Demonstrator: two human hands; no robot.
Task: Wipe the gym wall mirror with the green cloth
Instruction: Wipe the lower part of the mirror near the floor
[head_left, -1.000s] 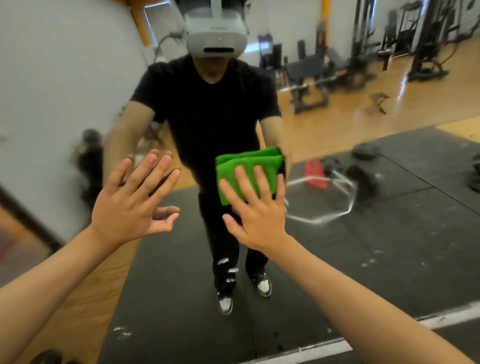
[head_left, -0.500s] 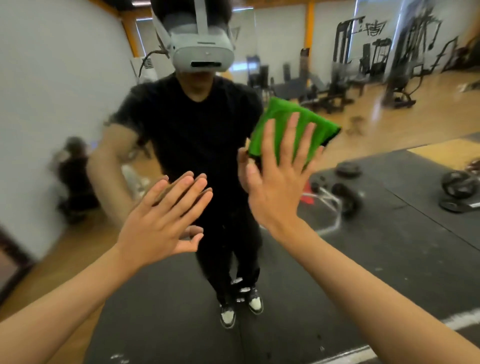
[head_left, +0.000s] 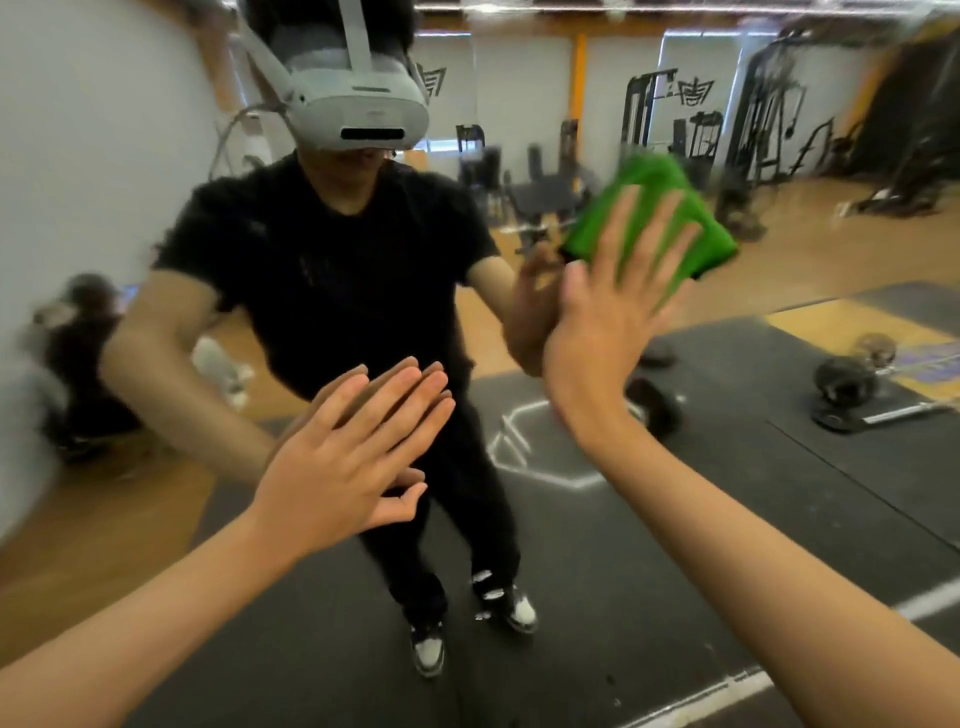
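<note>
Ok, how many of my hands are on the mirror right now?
2. The left hand lies flat and bare on the mirror, lower left, fingertips meeting their reflection. The right hand is higher right, straight fingers pressing the green cloth against the glass.

Counted two grips, the left grip (head_left: 337, 467) and the right grip (head_left: 608, 322), with one folded green cloth (head_left: 654, 218) and one wall mirror (head_left: 597, 530). In the glass, made out one reflected person (head_left: 337, 270) wearing one white headset (head_left: 363, 109) and two sneakers (head_left: 428, 649), plus one orange pillar (head_left: 579, 78). Tallied two logos (head_left: 696, 93) on the far wall, one white octagon outline (head_left: 540, 447) on the dark floor mat (head_left: 779, 519) and one weight plate (head_left: 841, 384) on a bar; found the blurred gym machines (head_left: 753, 130) too smeared to number.
</note>
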